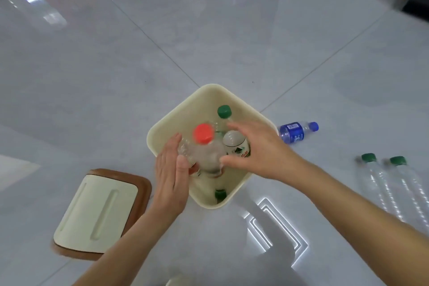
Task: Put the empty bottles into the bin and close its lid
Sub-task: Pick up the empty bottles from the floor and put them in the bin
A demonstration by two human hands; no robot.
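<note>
Clear red-capped bottle (pixel 204 148) upright at frame centre, cap up, inside cream bin (pixel 162 123), left hand (pixel 170 183) flat against it, fingers extended, right hand (pixel 257 148) fingers curled round it, lid (pixel 97 211) lower left on floor (pixel 209 30)

Cream bin (pixel 162 123); cream lid (pixel 97 213) rimmed brown; red cap (pixel 203 133); green cap (pixel 224 111); blue bottle (pixel 294 132); grey floor (pixel 116 65).

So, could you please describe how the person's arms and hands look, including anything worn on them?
Both forearms are bare as far as the picture shows. The left hand and right hand wear no gloves, and no rings, watch or sleeves are visible.
</note>
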